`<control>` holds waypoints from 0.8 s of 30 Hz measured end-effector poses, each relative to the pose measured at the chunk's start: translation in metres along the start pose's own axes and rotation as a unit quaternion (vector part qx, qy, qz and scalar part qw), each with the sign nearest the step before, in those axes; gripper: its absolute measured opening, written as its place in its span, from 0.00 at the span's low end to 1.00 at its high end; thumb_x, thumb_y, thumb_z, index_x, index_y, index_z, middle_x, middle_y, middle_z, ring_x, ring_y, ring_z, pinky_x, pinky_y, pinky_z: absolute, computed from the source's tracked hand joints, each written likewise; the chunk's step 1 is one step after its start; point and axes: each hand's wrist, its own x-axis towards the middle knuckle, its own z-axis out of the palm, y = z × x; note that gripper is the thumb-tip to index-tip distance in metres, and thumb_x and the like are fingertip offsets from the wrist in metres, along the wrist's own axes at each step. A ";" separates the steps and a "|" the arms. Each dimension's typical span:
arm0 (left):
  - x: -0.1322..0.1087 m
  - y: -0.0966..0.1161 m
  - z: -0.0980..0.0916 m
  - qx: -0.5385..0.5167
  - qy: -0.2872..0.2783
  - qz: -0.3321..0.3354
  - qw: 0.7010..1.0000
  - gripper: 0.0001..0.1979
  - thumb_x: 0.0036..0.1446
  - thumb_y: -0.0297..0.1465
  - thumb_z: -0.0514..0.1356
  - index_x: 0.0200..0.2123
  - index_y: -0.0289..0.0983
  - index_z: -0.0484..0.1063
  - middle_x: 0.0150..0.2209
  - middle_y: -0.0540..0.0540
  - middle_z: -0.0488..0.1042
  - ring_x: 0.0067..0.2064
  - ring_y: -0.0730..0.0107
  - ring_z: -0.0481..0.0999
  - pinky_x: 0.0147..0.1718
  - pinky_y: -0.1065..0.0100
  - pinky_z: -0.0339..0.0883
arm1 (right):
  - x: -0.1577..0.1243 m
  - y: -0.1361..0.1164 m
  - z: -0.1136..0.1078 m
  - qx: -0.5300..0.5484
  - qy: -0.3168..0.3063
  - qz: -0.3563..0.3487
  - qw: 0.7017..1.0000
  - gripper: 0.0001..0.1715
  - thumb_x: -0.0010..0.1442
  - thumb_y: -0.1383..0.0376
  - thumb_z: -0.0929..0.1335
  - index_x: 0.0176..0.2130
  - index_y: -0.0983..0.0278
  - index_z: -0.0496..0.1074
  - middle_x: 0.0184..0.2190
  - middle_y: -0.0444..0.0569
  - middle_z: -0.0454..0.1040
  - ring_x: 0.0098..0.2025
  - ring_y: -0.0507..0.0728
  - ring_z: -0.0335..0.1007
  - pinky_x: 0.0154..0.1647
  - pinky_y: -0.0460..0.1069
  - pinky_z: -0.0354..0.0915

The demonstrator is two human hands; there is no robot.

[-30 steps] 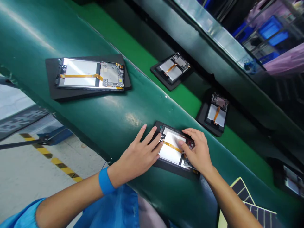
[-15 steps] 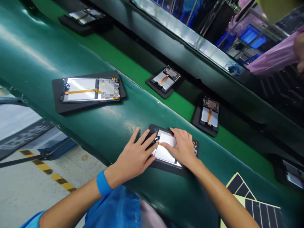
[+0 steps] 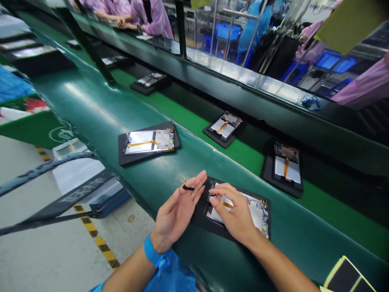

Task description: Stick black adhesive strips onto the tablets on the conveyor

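An open tablet (image 3: 257,211), with a white battery and an orange flex cable, lies in a black tray (image 3: 200,217) on the dark green bench (image 3: 100,109) in front of me. My right hand (image 3: 235,215) rests on it, fingertips pressing on its left end. My left hand (image 3: 178,213) is raised just left of the tray, palm turned inward and fingers stretched together. A small black strip (image 3: 187,187) sticks out from its fingertips.
A second open tablet (image 3: 148,142) in a tray lies farther left on the bench. Beyond it, a bright green conveyor (image 3: 188,117) carries more trays (image 3: 225,127) (image 3: 285,166). Black foam pads on yellow backing (image 3: 346,280) are at bottom right. People in pink coats (image 3: 152,16) work across the line.
My left hand has lifted off the tray and turned, now with a black strip at its fingertips. My right hand slid to the tablet's left end. The camera tilted up.
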 end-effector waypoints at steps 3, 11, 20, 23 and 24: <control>0.001 0.000 0.003 0.005 0.003 0.039 0.999 0.33 0.71 0.45 0.32 0.68 0.41 0.62 0.72 0.43 0.56 0.72 0.58 0.56 0.69 0.46 0.57 | 0.013 -0.014 0.016 0.069 0.006 -0.001 0.998 0.09 0.64 0.62 0.70 0.45 0.57 0.78 0.37 0.46 0.75 0.35 0.54 0.68 0.40 0.51 0.68; 0.002 -0.010 0.010 -0.025 0.053 0.074 0.996 0.25 0.72 0.43 0.44 0.63 0.40 0.69 0.71 0.40 0.59 0.66 0.54 0.68 0.64 0.48 0.65 | 0.031 -0.028 0.037 0.112 0.026 -0.009 0.993 0.05 0.62 0.60 0.71 0.35 0.60 0.76 0.31 0.44 0.73 0.33 0.54 0.65 0.37 0.51 0.64; 0.007 -0.005 0.017 -0.029 0.083 0.119 0.989 0.24 0.73 0.42 0.44 0.64 0.44 0.68 0.70 0.42 0.60 0.67 0.55 0.66 0.64 0.46 0.65 | 0.033 -0.019 0.016 -0.023 0.002 -0.055 0.998 0.13 0.69 0.59 0.65 0.32 0.59 0.70 0.31 0.44 0.73 0.35 0.55 0.68 0.42 0.53 0.62; 0.002 -0.008 0.002 0.051 0.122 0.141 0.981 0.21 0.72 0.42 0.49 0.57 0.42 0.74 0.66 0.41 0.67 0.66 0.54 0.69 0.64 0.46 0.65 | 0.050 -0.011 -0.010 -0.101 -0.095 -0.075 0.988 0.14 0.70 0.58 0.64 0.33 0.60 0.70 0.32 0.45 0.73 0.35 0.55 0.69 0.42 0.53 0.63; -0.001 -0.011 -0.004 0.094 0.127 0.145 0.977 0.19 0.71 0.42 0.52 0.55 0.41 0.76 0.64 0.40 0.70 0.65 0.53 0.70 0.64 0.45 0.65 | 0.058 -0.007 -0.019 -0.123 -0.154 -0.076 0.977 0.14 0.71 0.58 0.64 0.34 0.60 0.69 0.33 0.45 0.73 0.35 0.55 0.69 0.42 0.53 0.63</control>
